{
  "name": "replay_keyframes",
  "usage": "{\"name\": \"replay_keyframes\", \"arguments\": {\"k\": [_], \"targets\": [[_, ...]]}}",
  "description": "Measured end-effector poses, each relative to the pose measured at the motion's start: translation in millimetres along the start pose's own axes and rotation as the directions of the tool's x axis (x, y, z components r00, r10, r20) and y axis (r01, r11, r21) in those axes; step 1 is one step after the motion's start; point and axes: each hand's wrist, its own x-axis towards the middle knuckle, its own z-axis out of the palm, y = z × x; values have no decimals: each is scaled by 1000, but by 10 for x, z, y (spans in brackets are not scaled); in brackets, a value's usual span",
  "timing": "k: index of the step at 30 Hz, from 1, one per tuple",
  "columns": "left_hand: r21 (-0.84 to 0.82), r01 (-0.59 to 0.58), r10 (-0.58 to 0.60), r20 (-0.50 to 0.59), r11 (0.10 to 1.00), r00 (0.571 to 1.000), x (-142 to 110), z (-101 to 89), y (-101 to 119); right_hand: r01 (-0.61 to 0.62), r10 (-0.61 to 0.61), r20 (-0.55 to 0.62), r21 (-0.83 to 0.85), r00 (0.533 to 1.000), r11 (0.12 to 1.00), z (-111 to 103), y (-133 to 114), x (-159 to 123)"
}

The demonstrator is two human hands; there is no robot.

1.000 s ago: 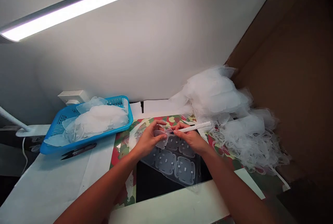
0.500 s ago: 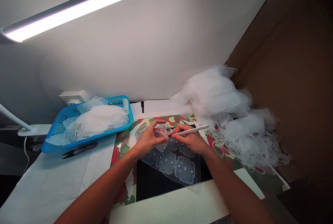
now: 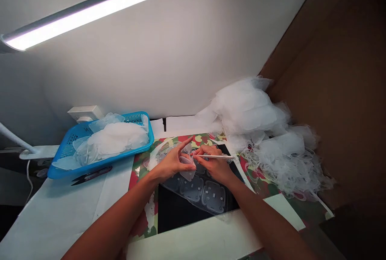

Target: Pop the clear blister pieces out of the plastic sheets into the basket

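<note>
Pinching one white stick [image 3: 221, 157], the right hand [image 3: 212, 164] is closed; the left hand [image 3: 171, 163], forefinger and thumb spread wide, holds one sheer piece [image 3: 188, 174] over one black sheet [image 3: 173, 216], toward its far edge.

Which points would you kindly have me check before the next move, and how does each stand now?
1. White stick held in the right hand: ok.
2. Sheer piece secure at the left hand: cannot tell, the grip is partly hidden.
3. Scissors away from both hands: ok, they lie near the blue basket.
4. Clear plastic tray fully in view: not ok, the hands partly cover it.
5. Lamp lit: ok.
</note>
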Motion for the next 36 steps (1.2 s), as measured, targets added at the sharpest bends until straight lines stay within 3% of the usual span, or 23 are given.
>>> {"name": "replay_keyframes", "arguments": {"k": [3,7,23,25,27,29,31,32,33,34,36], "targets": [[-12,-9,9,20,1000,1000,3,12,4,-27,28,-20,13,999,1000,-19,-16,18],[-6,-24,23,-40,1000,999,8,16,16,-72,75,-60,52,995,996,-55,-8,35],[45,-27,25,43,999,999,-12,3,49,-36,16,-164,-121,986,992,73,-55,-25],[63,-62,61,26,996,998,14,-18,45,-41,22,-178,-107,984,993,71,-36,0],[127,-144,152,-62,981,986,72,-51,61,-52,42,-213,-41,976,998,55,27,92],[303,-218,303,-268,928,915,144,-79,87,-71,93,-264,94,960,993,21,146,248],[555,-192,480,-437,809,761,188,-88,87,-133,209,-293,258,933,957,-40,312,423],[667,-160,552,-430,727,715,186,-86,66,-185,282,-288,321,915,929,-83,402,495],[760,-149,593,-352,633,724,163,-82,25,-230,338,-275,358,900,905,-135,489,545],[829,-172,587,-215,532,781,118,-82,-34,-262,374,-271,370,887,891,-195,567,566],[897,-267,442,92,351,892,-17,-98,-189,-264,362,-322,310,875,913,-329,676,508]]}}
